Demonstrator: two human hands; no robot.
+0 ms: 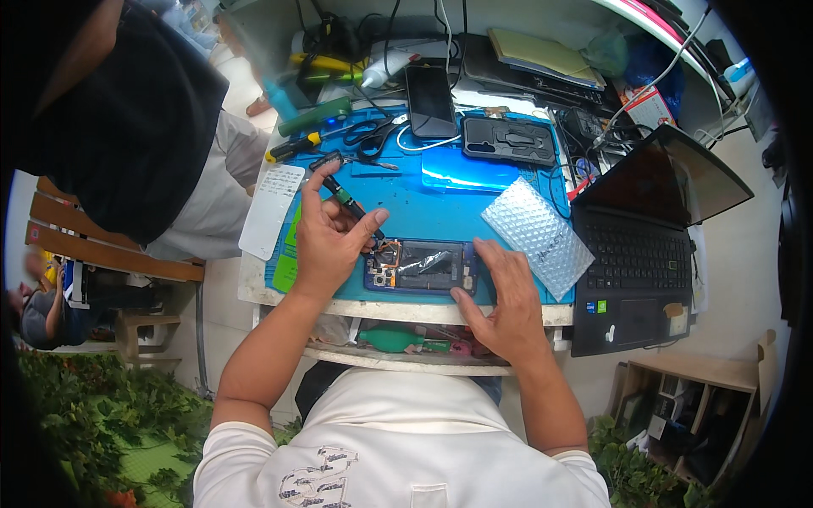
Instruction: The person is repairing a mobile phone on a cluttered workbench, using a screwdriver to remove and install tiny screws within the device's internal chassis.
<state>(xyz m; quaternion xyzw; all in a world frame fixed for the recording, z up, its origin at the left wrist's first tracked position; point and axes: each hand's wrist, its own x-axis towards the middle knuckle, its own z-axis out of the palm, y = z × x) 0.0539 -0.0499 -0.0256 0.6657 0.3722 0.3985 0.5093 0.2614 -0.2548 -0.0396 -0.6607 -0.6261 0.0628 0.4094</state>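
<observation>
An opened smartphone [432,269] lies flat on the blue work mat [406,199], its battery and small boards exposed. In my left hand [326,254] is a slim screwdriver [345,200] with a dark and green handle; the fingers close round it. Its lower end comes down at the phone's left end, and the tip itself is too small to make out. My right hand [512,300] grips the phone's right end, thumb at the near corner and fingers at the far one.
Beyond the phone lie a blue sheet [470,169], a dark phone [430,102], a phone case [508,140], scissors [370,135] and a yellow-black screwdriver [296,148]. Bubble wrap [539,237] and a laptop [639,254] sit right. A person [127,127] stands at left. An open drawer [406,339] is below.
</observation>
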